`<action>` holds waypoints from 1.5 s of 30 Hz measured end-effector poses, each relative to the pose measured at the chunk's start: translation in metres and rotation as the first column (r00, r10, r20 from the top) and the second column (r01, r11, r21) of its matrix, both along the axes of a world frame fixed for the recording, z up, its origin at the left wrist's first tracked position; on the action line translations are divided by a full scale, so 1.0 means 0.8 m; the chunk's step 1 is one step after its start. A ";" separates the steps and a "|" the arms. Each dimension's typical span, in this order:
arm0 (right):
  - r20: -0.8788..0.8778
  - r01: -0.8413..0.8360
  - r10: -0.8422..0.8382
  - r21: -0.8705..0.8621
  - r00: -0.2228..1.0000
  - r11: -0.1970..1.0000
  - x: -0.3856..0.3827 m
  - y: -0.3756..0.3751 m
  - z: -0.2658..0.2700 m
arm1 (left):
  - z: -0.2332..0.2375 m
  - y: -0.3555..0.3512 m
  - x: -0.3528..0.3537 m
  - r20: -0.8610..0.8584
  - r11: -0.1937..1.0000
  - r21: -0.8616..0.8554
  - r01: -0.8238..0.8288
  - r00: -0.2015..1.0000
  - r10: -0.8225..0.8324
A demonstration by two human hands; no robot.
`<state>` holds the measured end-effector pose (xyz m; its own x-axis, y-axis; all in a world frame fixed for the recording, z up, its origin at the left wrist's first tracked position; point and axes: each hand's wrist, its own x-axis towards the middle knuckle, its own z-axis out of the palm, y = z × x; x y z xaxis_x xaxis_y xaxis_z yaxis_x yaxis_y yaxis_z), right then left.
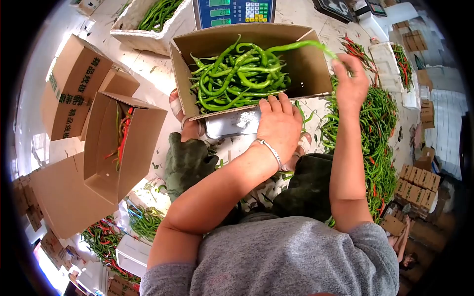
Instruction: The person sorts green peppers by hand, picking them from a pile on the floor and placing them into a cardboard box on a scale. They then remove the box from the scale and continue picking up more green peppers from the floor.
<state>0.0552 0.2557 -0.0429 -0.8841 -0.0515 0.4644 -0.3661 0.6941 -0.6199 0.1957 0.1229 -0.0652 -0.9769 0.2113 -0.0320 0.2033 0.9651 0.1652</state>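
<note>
An open cardboard box [306, 64] stands in front of me with a tangled heap of long green chili peppers [237, 79] in its left and middle part. My left hand [279, 123], with a silver bracelet at the wrist, grips the near rim of the box; its thumb is hidden. Off the box's right end, my right hand [351, 81] is closed in a pinch on one long green chili pepper [301, 45], which stretches leftward over the box. A pale metal scale platform [229, 124] shows beneath the box.
A scale display [234, 12] stands behind the box, beside a white foam crate [143, 37] of green peppers. At right lies a large pepper pile [377, 133]. Another open carton [101, 153] with red peppers stands left. My feet flank the scale.
</note>
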 end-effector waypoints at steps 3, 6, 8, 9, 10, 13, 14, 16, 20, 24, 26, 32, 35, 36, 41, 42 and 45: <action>-0.096 0.036 -0.052 -0.162 0.994 0.986 -0.001 0.005 0.024 | 0.000 -0.002 -0.001 0.009 1.000 -0.006 0.004 1.000 -0.004; 0.126 -0.008 0.075 -0.461 0.989 0.887 -0.006 0.012 0.003 | 0.006 -0.001 -0.002 0.035 1.000 0.020 0.003 0.999 -0.004; 0.125 -0.068 0.157 -0.532 0.980 0.844 -0.006 0.008 -0.007 | 0.010 -0.001 -0.002 0.049 0.999 0.036 -0.005 0.999 0.003; 0.161 -0.094 0.206 -0.523 0.965 0.847 -0.008 0.005 -0.014 | 0.012 -0.001 -0.002 0.054 0.999 0.043 -0.009 0.999 0.007; 0.199 -0.120 0.254 -0.513 0.946 0.850 -0.008 0.001 -0.022 | 0.013 -0.002 -0.002 0.061 0.999 0.051 -0.013 0.998 0.010; 0.357 -0.166 0.246 -0.239 0.901 0.957 -0.008 -0.005 -0.055 | 0.012 0.000 -0.003 0.053 1.000 0.023 -0.010 0.999 0.009; 0.421 -0.170 0.218 -0.148 0.881 0.974 -0.003 -0.012 -0.055 | 0.013 0.000 -0.002 0.059 1.000 0.022 -0.008 0.998 0.006; 0.398 -0.186 0.104 0.172 0.911 0.967 0.009 -0.022 -0.047 | 0.014 0.000 -0.002 0.068 1.000 0.019 -0.005 0.998 0.004; 0.392 -0.223 0.130 0.202 0.911 0.954 0.014 -0.028 -0.052 | 0.009 0.004 -0.002 0.046 1.000 -0.011 -0.018 0.999 0.018; 0.295 -0.237 0.132 0.355 0.946 0.904 0.013 -0.029 -0.053 | 0.011 0.004 -0.002 0.068 1.000 -0.022 -0.010 0.998 0.011; 0.114 -0.182 0.146 0.441 0.983 0.879 0.021 -0.033 -0.049 | 0.011 0.004 0.000 0.052 1.000 -0.013 -0.008 0.999 0.009; -0.051 -0.422 0.457 0.306 0.888 0.853 0.024 -0.078 0.009 | 0.019 0.007 -0.003 0.054 0.999 -0.049 -0.012 0.998 0.014; 0.104 -0.742 0.774 0.390 0.624 0.546 0.001 -0.142 0.003 | 0.019 0.007 -0.002 0.056 0.996 -0.092 -0.007 0.998 0.013; 0.202 -0.816 0.833 0.411 0.516 0.406 -0.002 -0.164 -0.003 | 0.020 0.007 -0.002 0.070 0.995 -0.097 -0.004 0.997 0.011; 0.717 -0.813 0.429 0.577 0.550 0.078 -0.037 -0.181 -0.088 | 0.028 0.006 -0.004 0.107 0.992 -0.129 0.003 0.994 0.011; 0.785 -0.827 0.265 0.517 0.561 0.219 -0.048 -0.166 -0.103 | 0.026 0.005 -0.004 0.088 0.992 -0.126 -0.008 0.996 0.019; 0.852 -0.895 0.274 0.431 0.446 0.116 -0.047 -0.146 -0.111 | 0.029 -0.007 -0.007 0.135 1.000 0.014 -0.012 0.991 0.010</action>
<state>0.0179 0.1388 -0.1314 -0.3389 -0.6916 -0.6378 -0.7963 0.5719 -0.1971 0.1898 0.1170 -0.0424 -0.9662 0.2015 -0.1609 0.1672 0.9645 0.2043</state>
